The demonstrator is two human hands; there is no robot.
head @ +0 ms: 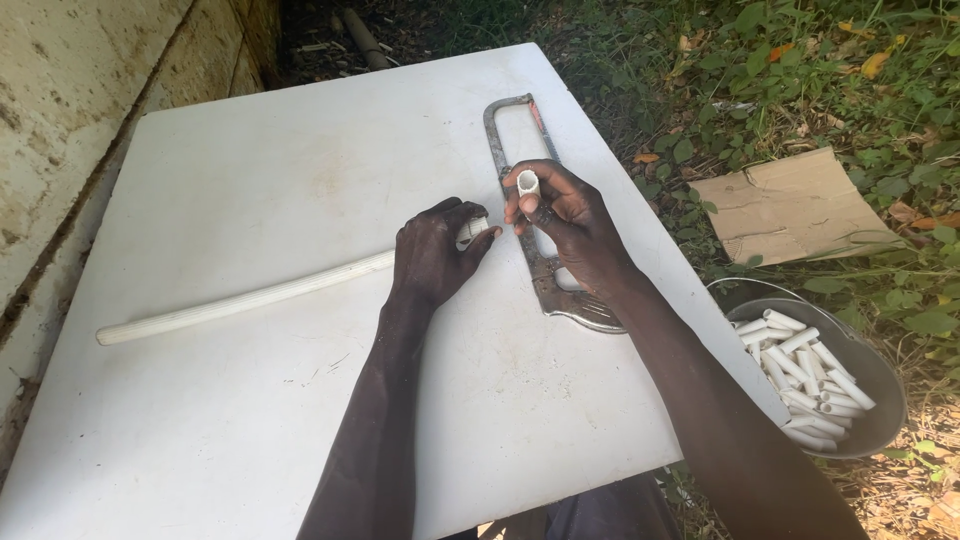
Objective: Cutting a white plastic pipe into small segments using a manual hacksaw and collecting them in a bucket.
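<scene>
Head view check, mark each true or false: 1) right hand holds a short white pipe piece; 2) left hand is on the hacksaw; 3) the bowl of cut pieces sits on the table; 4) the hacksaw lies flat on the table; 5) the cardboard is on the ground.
1) True: the right hand pinches a short white pipe piece in its fingertips.
2) False: the left hand presses on the end of the long white pipe, not the hacksaw.
3) False: the metal bowl of cut pieces sits on the ground right of the white table.
4) True.
5) True: the cardboard lies among the plants.
</scene>
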